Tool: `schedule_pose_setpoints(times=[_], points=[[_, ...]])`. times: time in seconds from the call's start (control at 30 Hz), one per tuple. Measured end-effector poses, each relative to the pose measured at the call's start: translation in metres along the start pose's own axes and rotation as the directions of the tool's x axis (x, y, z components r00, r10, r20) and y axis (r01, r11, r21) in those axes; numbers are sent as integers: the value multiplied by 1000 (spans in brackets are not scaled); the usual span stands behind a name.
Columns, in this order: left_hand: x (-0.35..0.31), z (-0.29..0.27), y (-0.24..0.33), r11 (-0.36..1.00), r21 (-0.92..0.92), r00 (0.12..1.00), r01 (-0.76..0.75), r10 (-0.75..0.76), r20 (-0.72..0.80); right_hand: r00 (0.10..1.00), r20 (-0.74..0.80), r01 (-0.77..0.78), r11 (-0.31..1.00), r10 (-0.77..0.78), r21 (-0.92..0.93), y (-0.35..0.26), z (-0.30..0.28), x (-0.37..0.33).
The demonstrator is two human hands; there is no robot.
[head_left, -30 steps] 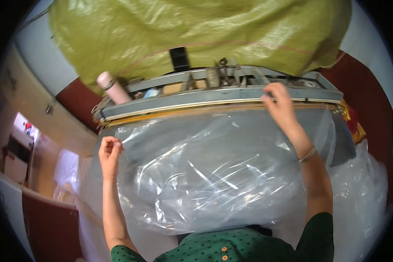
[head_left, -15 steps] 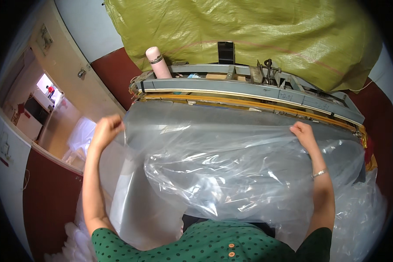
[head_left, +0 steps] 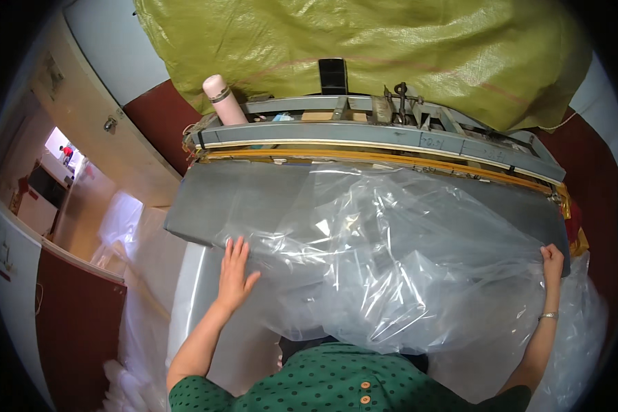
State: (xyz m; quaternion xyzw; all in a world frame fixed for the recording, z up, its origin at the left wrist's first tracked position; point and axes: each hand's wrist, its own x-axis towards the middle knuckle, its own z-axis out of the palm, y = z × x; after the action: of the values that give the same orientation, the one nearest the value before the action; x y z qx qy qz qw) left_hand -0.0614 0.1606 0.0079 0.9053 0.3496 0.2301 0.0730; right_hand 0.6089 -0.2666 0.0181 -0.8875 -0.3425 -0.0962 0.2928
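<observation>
A large sheet of clear plastic film point(head_left: 384, 275) lies crumpled over the grey work surface point(head_left: 240, 192) and hangs down toward my lap. My right hand point(head_left: 552, 264) is closed on the film's edge at the right end of the surface. A bracelet circles that wrist. My left hand point(head_left: 235, 275) is open, its fingers stretched out by the film's left edge at the front of the grey surface. Whether its palm touches the film I cannot tell.
Behind the surface runs a grey metal frame point(head_left: 364, 130) with a yellow strip along it. A pink bottle point(head_left: 225, 101) leans at its left end. A yellow-green woven sheet point(head_left: 419, 55) covers something beyond. More film point(head_left: 570, 329) bunches at the right; a door point(head_left: 110, 103) stands at the left.
My left hand has let go, opened and come nearer and to the right. The right hand has pulled the film's edge right and nearer. The film has slid off the surface's left part.
</observation>
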Motion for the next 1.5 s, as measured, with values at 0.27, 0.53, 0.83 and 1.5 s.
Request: schedule_pose_setpoints(times=[0.27,0.53,0.83,1.5], points=[[-19,-14,13,992,102,269,78,-120,956,991,-129,14,996,-25,-86,3,32,13],[120,-3,87,910,-194,910,-367,394,127,987,-142,57,987,-78,-147,-23,39,22],[67,-8,81,922,-140,900,-362,385,206,1000,-24,17,995,-15,97,-18,5,-30],[112,40,65,980,-3,944,-198,191,268,997,26,-77,981,74,178,-23,12,-34]])
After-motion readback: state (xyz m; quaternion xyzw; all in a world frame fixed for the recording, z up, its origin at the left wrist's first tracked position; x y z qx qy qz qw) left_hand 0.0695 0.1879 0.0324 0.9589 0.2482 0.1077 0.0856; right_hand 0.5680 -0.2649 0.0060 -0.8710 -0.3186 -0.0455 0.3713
